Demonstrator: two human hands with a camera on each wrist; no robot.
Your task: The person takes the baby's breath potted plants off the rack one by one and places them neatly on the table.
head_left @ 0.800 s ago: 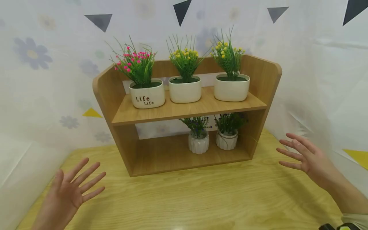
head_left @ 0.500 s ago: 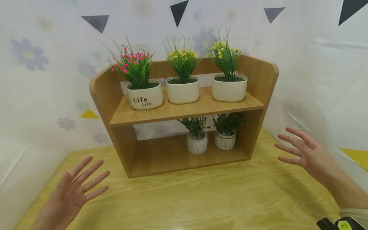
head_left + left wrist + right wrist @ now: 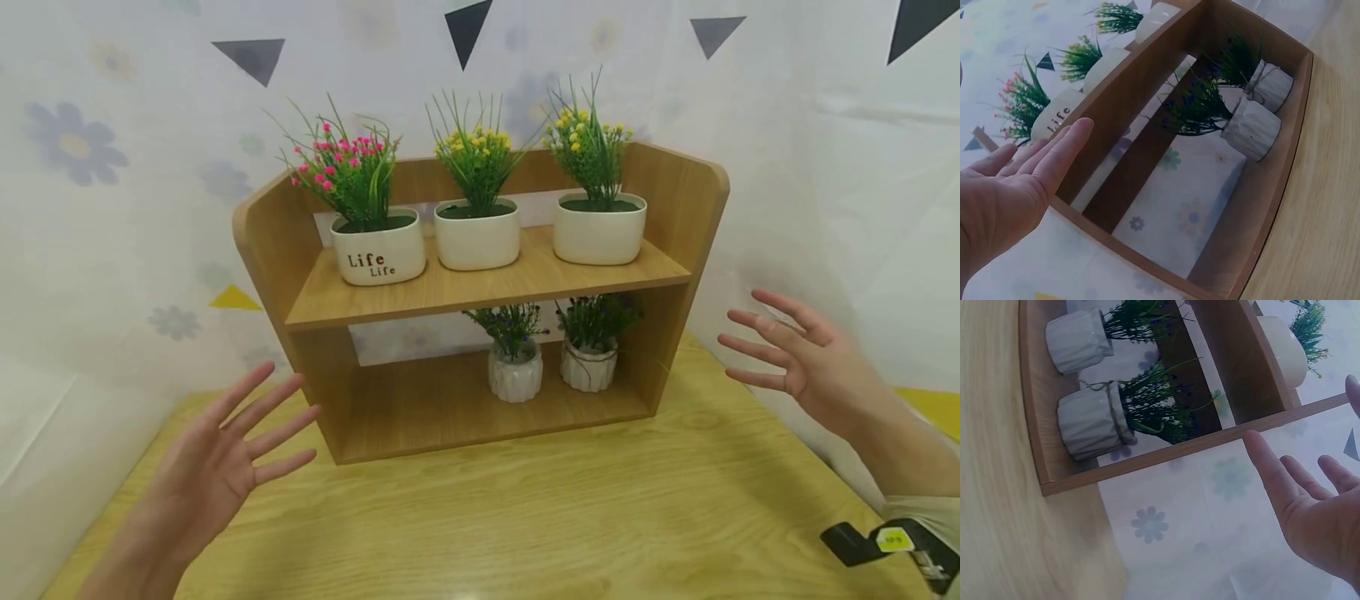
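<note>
A two-tier wooden shelf stands on the table between my hands. My left hand, palm up with fingers spread, hovers by its left side and holds nothing. Off the right side hangs my right hand, empty too, its fingers extended. On the upper tier are a pot lettered "Life" with pink flowers, a plain cream pot with yellow flowers and a similar yellow-flowered pot. Below sit a ribbed white pot and a twine-tied white pot, both with dark purple flowers, toward the right.
The shelf stands on a wood-grain table. Behind it hangs a white curtain printed with flowers and triangles. A black strap with a yellow label sits at my right sleeve.
Both hands have risen, and the left has also shifted right toward the shelf. The view moved slightly. Shelf and pots stay in place.
</note>
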